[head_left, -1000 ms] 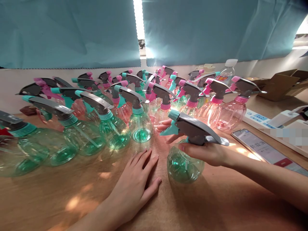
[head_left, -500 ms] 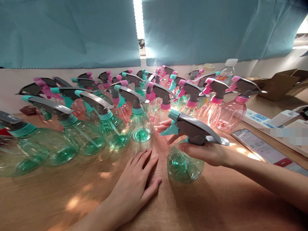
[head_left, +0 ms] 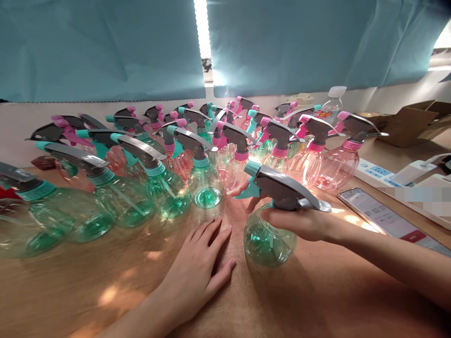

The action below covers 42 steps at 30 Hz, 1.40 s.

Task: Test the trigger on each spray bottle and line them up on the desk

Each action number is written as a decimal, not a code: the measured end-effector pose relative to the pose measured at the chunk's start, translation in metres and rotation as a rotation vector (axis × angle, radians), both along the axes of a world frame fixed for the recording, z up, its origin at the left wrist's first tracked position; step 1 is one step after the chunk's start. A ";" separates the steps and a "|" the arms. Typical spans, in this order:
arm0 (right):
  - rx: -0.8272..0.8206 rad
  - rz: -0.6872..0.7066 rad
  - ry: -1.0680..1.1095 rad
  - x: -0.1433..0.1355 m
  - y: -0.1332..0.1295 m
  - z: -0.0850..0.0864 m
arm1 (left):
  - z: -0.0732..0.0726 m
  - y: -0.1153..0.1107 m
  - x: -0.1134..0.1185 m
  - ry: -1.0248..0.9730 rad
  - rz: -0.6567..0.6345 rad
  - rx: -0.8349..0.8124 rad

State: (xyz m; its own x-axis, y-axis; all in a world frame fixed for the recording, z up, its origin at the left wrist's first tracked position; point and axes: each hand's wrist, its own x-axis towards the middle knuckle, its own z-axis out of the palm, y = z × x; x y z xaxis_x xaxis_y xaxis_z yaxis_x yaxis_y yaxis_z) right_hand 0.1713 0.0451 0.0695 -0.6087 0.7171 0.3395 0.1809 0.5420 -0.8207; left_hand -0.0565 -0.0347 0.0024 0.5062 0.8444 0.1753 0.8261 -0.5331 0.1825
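Right hand (head_left: 299, 223): gripping a green spray bottle (head_left: 269, 249), just right of centre in the frame. Thumb lies along the near side below the grey spray head (head_left: 287, 190); fingers pass round the far side, close to the teal trigger (head_left: 250, 188). Probable reason for this hold: the narrow neck gives a secure grip beneath the overhanging head. Nozzle points to the frame's left. Cannot tell whether the trigger is being squeezed, or whether the base bears fully on the bench (head_left: 282, 310).

Left hand (head_left: 204, 258): open and holding nothing, palm down on the bench at lower centre, thumb spread; likely just resting there. Its fingertips lie near a standing green bottle (head_left: 206, 195), apart from it.

Green bottles line the left of the frame; pink-collared bottles (head_left: 241, 169) crowd centre and right, more behind. The nozzles I can make out in the front rows also face left, perhaps for uniform order. Phone (head_left: 384, 218) lies face up at right, its digits visible, presumably for timing, beside a white power strip (head_left: 375, 173).
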 end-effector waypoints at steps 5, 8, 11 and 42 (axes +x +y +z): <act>-0.027 -0.042 -0.003 0.006 -0.002 -0.008 | 0.001 0.000 0.000 -0.017 0.008 -0.021; -0.039 -0.036 0.022 0.008 -0.002 -0.011 | -0.002 0.000 -0.001 -0.021 0.006 -0.012; -0.053 -0.026 0.052 0.007 -0.001 -0.010 | -0.006 0.000 -0.002 -0.033 0.009 0.022; 0.030 -0.005 0.161 -0.008 -0.002 -0.003 | 0.002 0.000 0.000 0.000 0.016 -0.035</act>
State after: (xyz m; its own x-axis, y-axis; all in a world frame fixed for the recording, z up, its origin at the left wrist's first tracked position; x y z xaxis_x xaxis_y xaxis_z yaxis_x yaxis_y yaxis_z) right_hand 0.1631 0.0432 0.0667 -0.5409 0.7082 0.4537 0.0511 0.5662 -0.8227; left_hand -0.0569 -0.0346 0.0044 0.4930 0.8579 0.1449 0.8343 -0.5134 0.2007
